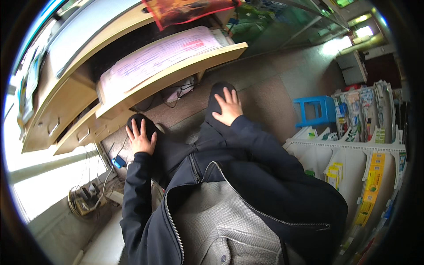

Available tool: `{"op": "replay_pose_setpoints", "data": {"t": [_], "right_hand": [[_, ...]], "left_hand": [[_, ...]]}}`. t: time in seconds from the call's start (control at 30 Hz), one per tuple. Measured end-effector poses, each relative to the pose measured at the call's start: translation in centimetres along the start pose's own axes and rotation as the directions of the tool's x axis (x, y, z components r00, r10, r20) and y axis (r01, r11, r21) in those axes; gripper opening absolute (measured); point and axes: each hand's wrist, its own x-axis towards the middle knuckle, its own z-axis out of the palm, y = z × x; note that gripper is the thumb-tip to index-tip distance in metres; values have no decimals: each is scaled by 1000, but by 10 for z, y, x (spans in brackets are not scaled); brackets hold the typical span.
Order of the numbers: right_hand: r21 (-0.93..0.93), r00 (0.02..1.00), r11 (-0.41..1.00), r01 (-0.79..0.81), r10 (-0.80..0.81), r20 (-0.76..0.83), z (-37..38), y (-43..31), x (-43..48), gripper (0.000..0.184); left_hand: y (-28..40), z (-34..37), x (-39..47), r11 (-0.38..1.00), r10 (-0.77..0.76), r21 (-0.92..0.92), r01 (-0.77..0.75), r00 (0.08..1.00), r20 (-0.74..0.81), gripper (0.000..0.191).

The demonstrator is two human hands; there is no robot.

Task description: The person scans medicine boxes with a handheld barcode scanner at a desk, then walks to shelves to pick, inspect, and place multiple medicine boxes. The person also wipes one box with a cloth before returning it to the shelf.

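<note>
My left hand (141, 138) rests on my left knee, its fingers spread over the black trousers (175, 155). On the other knee lies my right hand (228, 107), also with fingers apart and holding nothing. In front of me a wooden drawer (185, 71) is pulled out of the desk. Pink printed sheets (159, 59) bearing writing and a red mark fill it. A red-edged pouch or sheet (192, 13) hangs over the desk edge above the drawer.
A blue plastic stool (314, 111) stands on the tiled floor (265, 84) to the right. Beside it are white shelves (344, 145) with small boxes, including yellow ones (334, 174). At the lower left, cables tangle around a power strip (84, 200). A glass display case (281, 28) stands beyond the desk.
</note>
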Motion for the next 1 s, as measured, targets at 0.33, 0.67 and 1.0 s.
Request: {"op": "replay_pose_setpoints", "data": {"t": [0.33,0.67,1.0], "right_hand": [[12,912,986,-169,152,381,46,34,64,78],[176,787,848,-500,360,501,-38,56,-1,73],[421,528,317,-850,518,673,-122,146,-172,61]], "left_hand": [[32,-14,39,999,14,44,-26,967,254,93],[57,-15,94,965,196,-25,-261,654,731,82],[311,-93,157,874,431,-408,-263,33,902,20]]}}
